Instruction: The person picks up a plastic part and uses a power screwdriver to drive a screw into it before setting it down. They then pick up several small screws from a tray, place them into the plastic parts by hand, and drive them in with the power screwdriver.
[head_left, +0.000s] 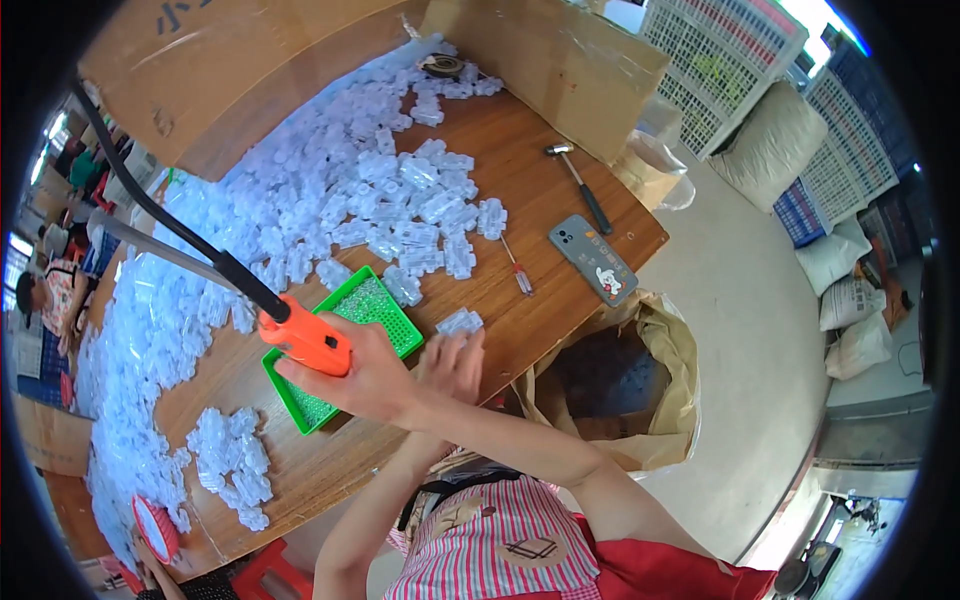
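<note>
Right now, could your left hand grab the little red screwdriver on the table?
Probably yes: the screwdriver lies just beyond the left hand, with only bare table between. But that hand already holds a clear plastic piece, so grabbing looks awkward.

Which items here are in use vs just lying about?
In use: orange power tool in right hand; clear plastic part at left hand; green tray; heap of clear parts.

Lying about: hammer, phone, screwdriver, paper sack, cardboard boxes.
</note>
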